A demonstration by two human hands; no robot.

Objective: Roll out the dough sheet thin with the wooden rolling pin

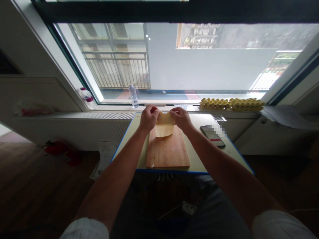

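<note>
Pinching a thin yellowish sheet (164,128) by its two upper corners, the left hand (149,119) and the right hand (179,117) had thumbs and forefingers pressed together; how the other fingers were curled could not be fully told. The sheet hung between them, its top edge sagging in a shallow dip and its lower edge over the far part of a wooden board (168,152); whether that edge brushed the wood was unclear. Holding it well seemed to call for a light, even grip at matching heights, since a hard tug from one side might have torn or stretched something so thin, while drawing the hands slightly apart would probably have evened out the sag. The board below gave a flat surface to work over, though a pale scrap (153,165) lay by its near left corner, best kept away from the sheet. Around the board spread a pale table (199,120) with a phone (211,137) to the right; beyond, a clear bottle (133,97) and yellow egg trays (231,104) lined the windowsill.
</note>
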